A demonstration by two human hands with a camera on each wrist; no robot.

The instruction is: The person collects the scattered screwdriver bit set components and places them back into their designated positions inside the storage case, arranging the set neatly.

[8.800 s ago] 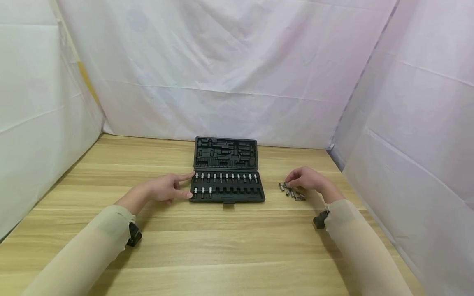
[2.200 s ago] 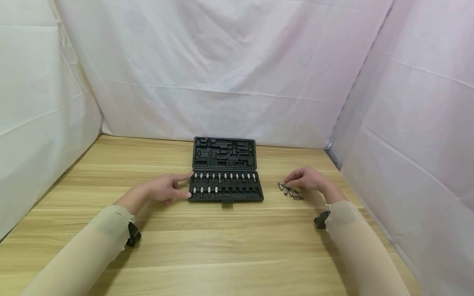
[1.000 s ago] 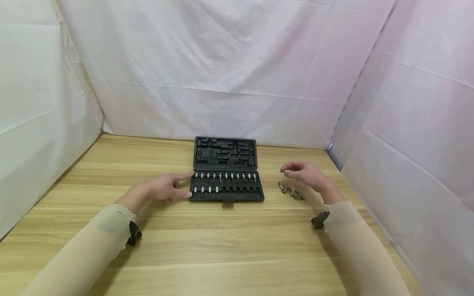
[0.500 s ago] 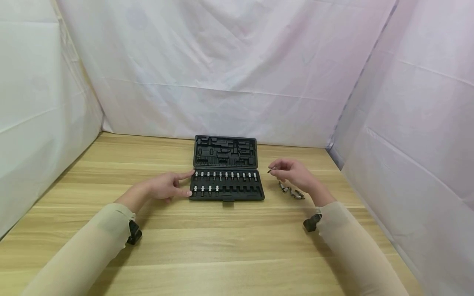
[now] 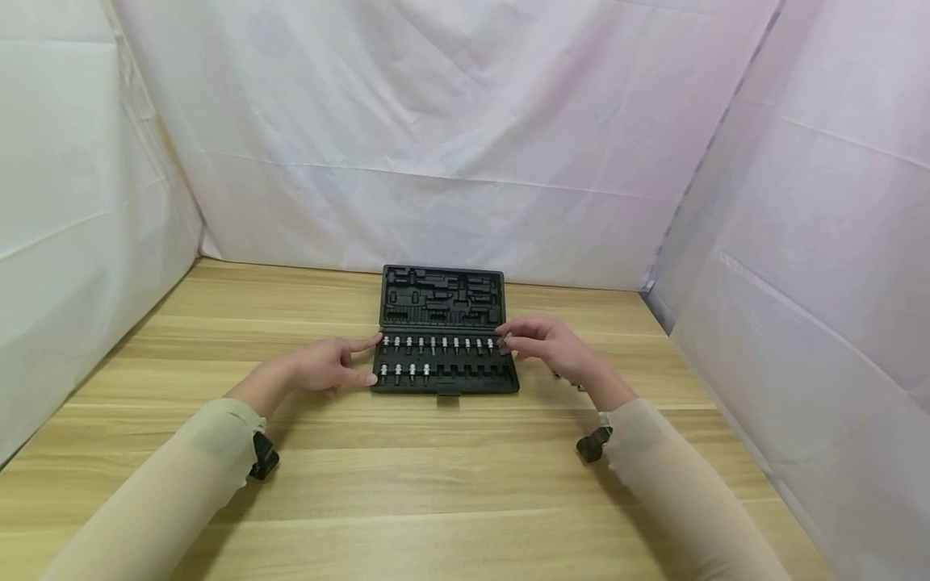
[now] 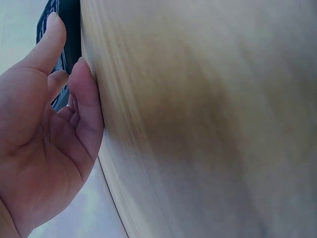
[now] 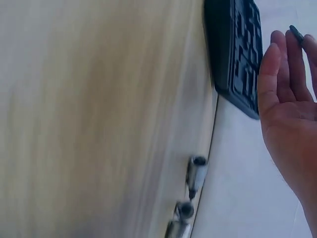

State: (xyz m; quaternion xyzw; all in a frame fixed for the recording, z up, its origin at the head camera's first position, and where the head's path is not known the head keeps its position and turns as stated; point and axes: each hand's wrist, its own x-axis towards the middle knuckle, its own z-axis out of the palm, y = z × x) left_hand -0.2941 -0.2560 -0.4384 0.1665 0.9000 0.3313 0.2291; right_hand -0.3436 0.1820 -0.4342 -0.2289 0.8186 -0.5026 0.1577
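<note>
A black bit socket case (image 5: pixel 472 387) lies open on the table, its lid folded back. Silver bit sockets fill its upper row, and several more stand at the left of the lower row; slots to their right are bare. With index finger and thumb spread, my left hand (image 5: pixel 323 367) touches the case's left edge. My right hand (image 5: pixel 555 347) pinches a bit socket (image 5: pixel 506 340) over the case's right end. In the right wrist view, that socket's dark tip (image 7: pixel 296 33) sticks out past the fingertips. Loose bit sockets (image 7: pixel 197 171) lie on the table, partly hidden by the right wrist in the head view.
The wooden table (image 5: pixel 436 500) extends around the case. White cloth walls (image 5: pixel 450 121) enclose it at the back and both sides. A black wrist camera (image 5: pixel 594 444) sits under the right sleeve, and another camera (image 5: pixel 264 456) under the left.
The right hand has picked one bit socket from the loose pile and carried it left to the case. One more socket stands in the lower row than at first. The left hand stays put.
</note>
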